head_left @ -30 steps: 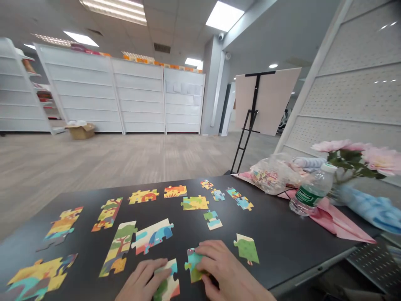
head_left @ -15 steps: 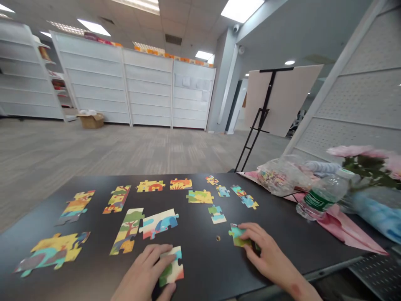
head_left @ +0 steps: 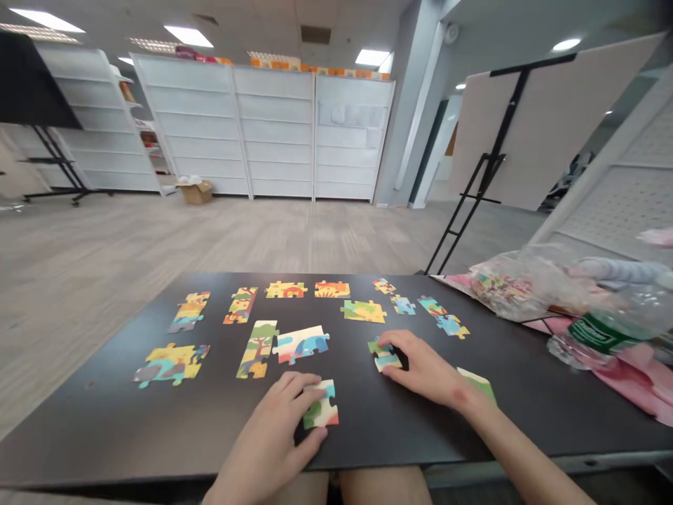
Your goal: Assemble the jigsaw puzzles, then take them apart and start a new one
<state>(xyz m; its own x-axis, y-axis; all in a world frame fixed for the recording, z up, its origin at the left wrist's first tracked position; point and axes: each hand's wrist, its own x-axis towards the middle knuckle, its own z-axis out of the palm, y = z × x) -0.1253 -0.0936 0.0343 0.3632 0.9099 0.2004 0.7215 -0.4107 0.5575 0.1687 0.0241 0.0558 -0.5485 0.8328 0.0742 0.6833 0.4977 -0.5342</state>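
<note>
My left hand (head_left: pixel 287 421) rests on the table with fingers and thumb around a cream, green and red puzzle piece (head_left: pixel 327 414). A green, cream and blue puzzle piece (head_left: pixel 388 360) is between the thumb and fingers of my right hand (head_left: pixel 413 361), lying on the tabletop. Partly hidden behind my right forearm is a green-and-cream piece (head_left: pixel 477 382). Ahead of my left hand lie a joined elephant section (head_left: pixel 302 345) and a tall tree section (head_left: pixel 257 351). A joined yellow-and-teal section (head_left: pixel 171 365) lies further left.
Several more puzzle sections, such as a yellow one (head_left: pixel 364 311) and a blue one (head_left: pixel 451 325), lie toward the table's far side. At right are a plastic bottle (head_left: pixel 599 333), clear plastic bags (head_left: pixel 518 280) and pink cloth (head_left: pixel 641 379). An easel (head_left: pixel 481 175) stands beyond.
My right hand has let go of a green-and-yellow piece and moved forward-left onto the green, cream and blue one. My left hand keeps its piece. The view has turned left.
</note>
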